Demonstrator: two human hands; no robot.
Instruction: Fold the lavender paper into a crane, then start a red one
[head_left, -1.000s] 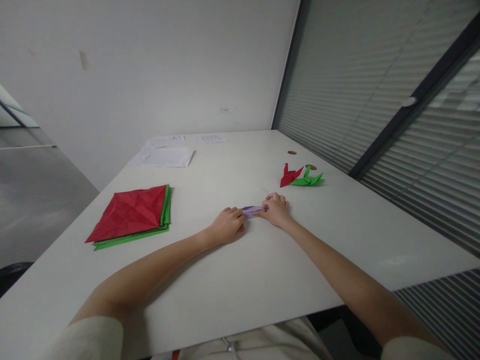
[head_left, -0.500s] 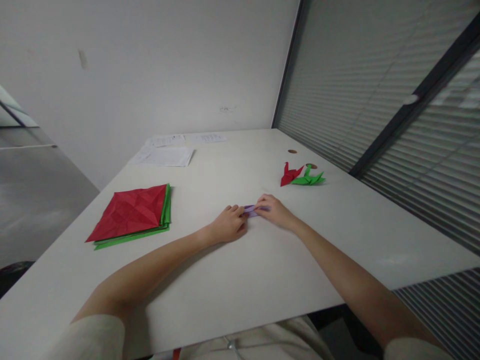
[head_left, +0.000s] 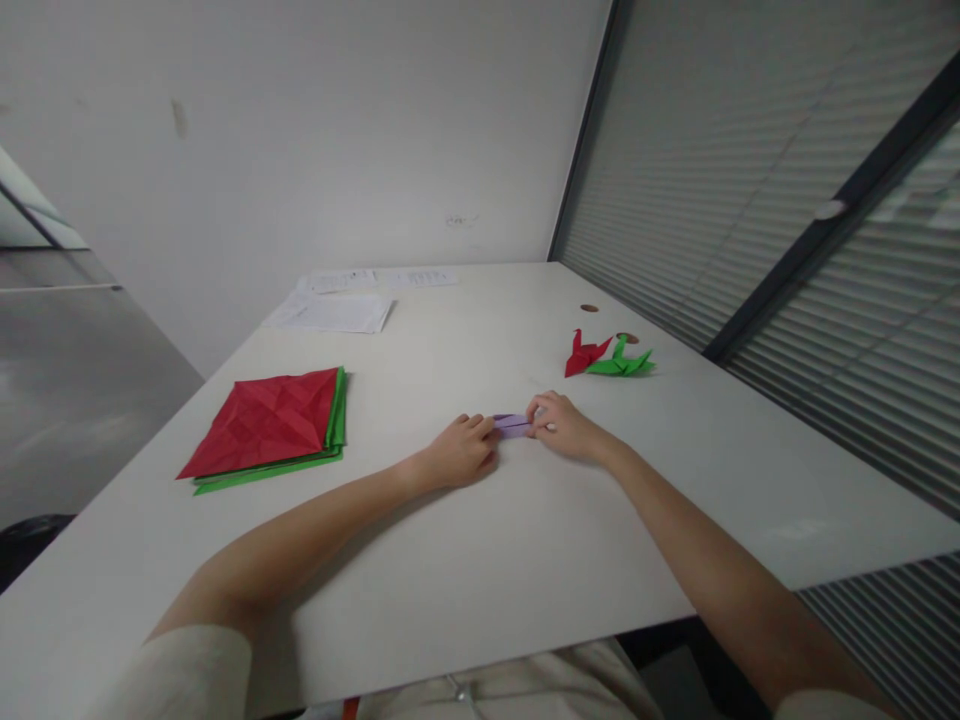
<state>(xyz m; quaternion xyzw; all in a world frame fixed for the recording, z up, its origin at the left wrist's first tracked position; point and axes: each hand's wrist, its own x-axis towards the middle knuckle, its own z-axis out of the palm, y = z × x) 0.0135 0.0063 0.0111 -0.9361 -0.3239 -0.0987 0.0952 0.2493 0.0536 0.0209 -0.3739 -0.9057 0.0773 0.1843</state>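
A narrow folded strip of purple origami paper (head_left: 513, 427) spans the gap between my two hands, low over the white table (head_left: 480, 560). My left hand (head_left: 463, 450) is closed on its left end, fingers curled with the knuckles up. At the right end, my right hand (head_left: 564, 425) pinches the paper between thumb and fingers. Parts of both ends are hidden by my fingers. Beyond my right hand stand a red paper crane (head_left: 583, 354) and a green paper crane (head_left: 622, 362), side by side.
To the left lies a stack of creased paper sheets (head_left: 262, 425), red on top and green beneath. White printed papers (head_left: 337, 312) are spread near the back wall. Two round holes, one being the hole (head_left: 590, 308), pierce the tabletop by the blinds (head_left: 675, 200) on the right.
My right hand has slid right along the purple paper to its end, so more of the strip shows between my hands. My left hand keeps its hold. The view has shifted slightly.
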